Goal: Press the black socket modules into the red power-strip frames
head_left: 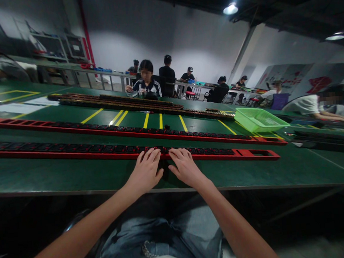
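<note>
A long red strip [246, 153] filled with black socket modules lies along the near edge of the green table [73, 175]. My left hand [145, 172] and my right hand [185, 168] rest side by side on its middle, fingers stretched forward and laid over the black modules. Both thumbs point inward at a small dark part [165, 170] between them on the table. A second red strip [190, 133] lies parallel just behind the first.
A green mesh basket [260, 119] stands at the right on the table. Dark strips [133, 102] are stacked farther back, white papers [16, 107] lie at the left. Several people sit at tables behind and to the right. My lap is below the table edge.
</note>
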